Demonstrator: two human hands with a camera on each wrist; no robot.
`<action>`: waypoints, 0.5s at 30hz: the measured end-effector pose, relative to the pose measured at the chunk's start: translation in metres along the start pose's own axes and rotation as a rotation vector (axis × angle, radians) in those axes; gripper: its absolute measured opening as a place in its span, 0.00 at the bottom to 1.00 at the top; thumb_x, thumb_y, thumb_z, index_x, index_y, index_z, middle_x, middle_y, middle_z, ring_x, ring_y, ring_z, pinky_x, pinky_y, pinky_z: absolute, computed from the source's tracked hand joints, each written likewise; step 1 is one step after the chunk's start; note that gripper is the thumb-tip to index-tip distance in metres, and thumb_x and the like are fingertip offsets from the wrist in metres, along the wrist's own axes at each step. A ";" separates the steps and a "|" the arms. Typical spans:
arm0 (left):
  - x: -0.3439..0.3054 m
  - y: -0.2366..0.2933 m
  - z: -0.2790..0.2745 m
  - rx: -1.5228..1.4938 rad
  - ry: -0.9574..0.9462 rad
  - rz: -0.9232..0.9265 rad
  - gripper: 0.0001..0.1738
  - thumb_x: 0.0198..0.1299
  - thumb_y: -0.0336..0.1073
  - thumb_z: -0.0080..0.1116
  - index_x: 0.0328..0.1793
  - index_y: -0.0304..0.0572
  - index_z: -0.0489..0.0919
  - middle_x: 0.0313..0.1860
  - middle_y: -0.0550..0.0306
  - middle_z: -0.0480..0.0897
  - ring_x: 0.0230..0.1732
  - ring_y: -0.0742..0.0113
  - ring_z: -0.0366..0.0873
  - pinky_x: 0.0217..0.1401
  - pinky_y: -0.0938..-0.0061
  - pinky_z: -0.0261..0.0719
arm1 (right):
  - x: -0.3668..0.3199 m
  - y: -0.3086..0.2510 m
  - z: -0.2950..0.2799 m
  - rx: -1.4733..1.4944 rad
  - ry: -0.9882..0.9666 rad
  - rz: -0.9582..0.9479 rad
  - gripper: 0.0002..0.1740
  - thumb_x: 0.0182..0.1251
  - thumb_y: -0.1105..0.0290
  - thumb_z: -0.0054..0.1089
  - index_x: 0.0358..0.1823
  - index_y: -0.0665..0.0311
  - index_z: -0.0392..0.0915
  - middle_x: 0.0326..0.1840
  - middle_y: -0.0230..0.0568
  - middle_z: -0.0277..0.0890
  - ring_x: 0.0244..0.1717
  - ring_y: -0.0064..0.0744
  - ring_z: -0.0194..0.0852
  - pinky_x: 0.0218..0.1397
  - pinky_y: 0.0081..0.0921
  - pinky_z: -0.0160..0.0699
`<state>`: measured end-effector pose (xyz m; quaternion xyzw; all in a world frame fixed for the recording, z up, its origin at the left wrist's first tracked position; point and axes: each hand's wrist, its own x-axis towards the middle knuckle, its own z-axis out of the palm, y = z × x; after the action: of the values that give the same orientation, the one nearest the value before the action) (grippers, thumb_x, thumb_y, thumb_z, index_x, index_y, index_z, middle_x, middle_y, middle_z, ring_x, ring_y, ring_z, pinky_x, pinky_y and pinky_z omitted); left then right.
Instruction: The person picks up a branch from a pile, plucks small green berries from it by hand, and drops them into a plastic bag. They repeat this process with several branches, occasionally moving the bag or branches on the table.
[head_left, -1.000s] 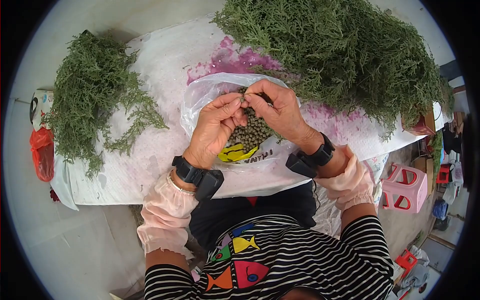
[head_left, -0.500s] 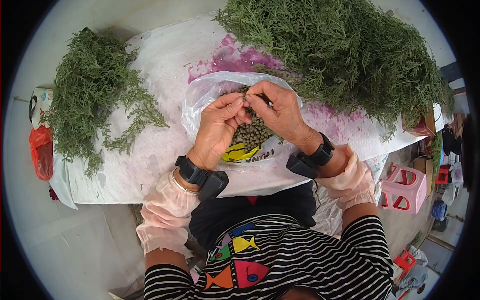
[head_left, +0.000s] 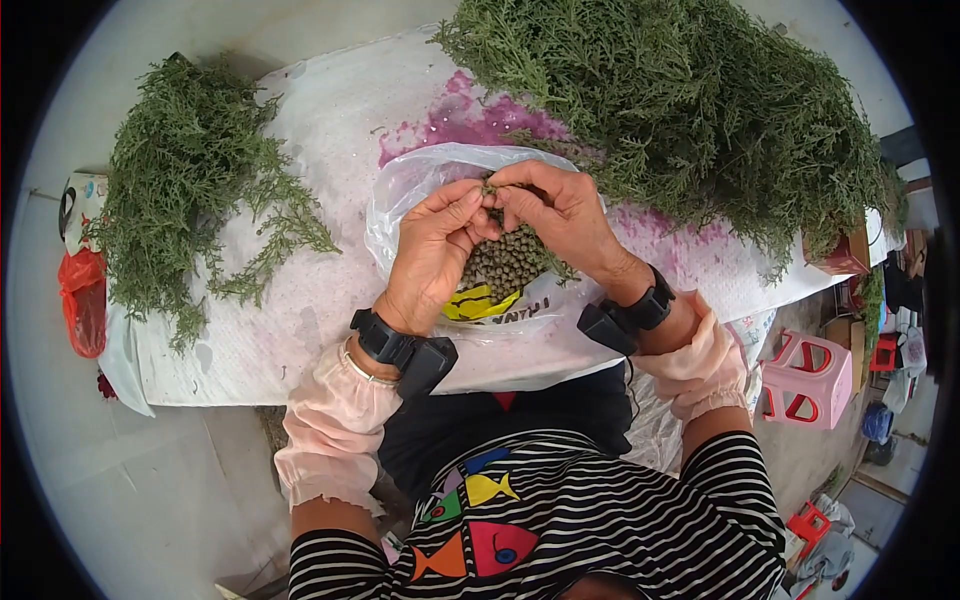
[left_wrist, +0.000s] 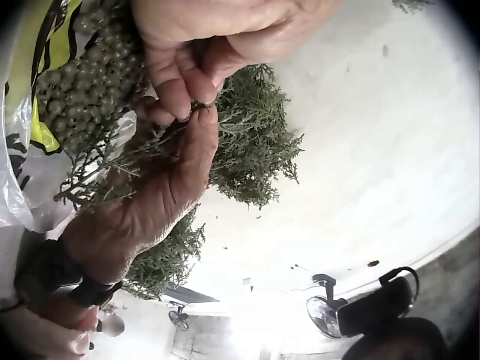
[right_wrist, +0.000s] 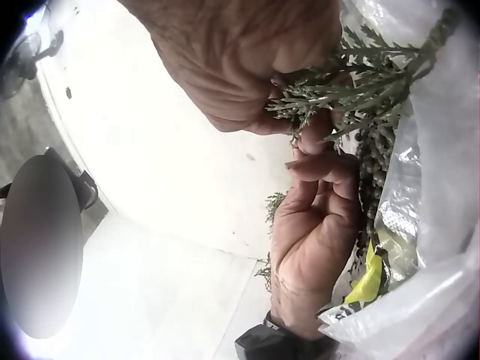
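Observation:
Over an open clear plastic bag [head_left: 395, 205], both hands meet fingertip to fingertip. The right hand [head_left: 565, 220] grips an evergreen sprig [right_wrist: 367, 90], whose leafy end sticks out past the palm. With thumb and forefinger, the left hand [head_left: 430, 250] pinches the tip of that sprig, where a bit of green shows between the fingers. What exactly lies under the fingertips is mostly hidden. Small round grey-green berries [head_left: 500, 265] fill the bag below the hands. Yellow and black print [head_left: 485, 303] marks its near side.
A large heap of evergreen branches [head_left: 660, 110] covers the table's far right, and a smaller pile [head_left: 185, 170] lies at left. The white table cover [head_left: 330, 110] has purple stains. A red plastic bag [head_left: 83, 300] hangs at the left edge; a pink stool [head_left: 812, 375] stands at right.
The right thumb has curled down slightly away from the left fingertips, and more green shows at the left hand's pinch. Both hands stay over the bag.

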<state>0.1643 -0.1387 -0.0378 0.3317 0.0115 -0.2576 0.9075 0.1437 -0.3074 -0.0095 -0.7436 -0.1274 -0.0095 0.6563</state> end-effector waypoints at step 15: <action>0.001 -0.001 0.001 0.012 -0.018 -0.023 0.09 0.61 0.27 0.53 0.46 0.32 0.77 0.34 0.53 0.80 0.31 0.66 0.76 0.37 0.73 0.77 | 0.001 0.003 -0.006 0.069 -0.042 0.035 0.05 0.65 0.76 0.51 0.39 0.71 0.73 0.33 0.33 0.75 0.27 0.15 0.69 0.31 0.13 0.69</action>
<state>0.1643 -0.1405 -0.0381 0.3347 0.0053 -0.2710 0.9025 0.1460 -0.3134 -0.0117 -0.7227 -0.1284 0.0221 0.6788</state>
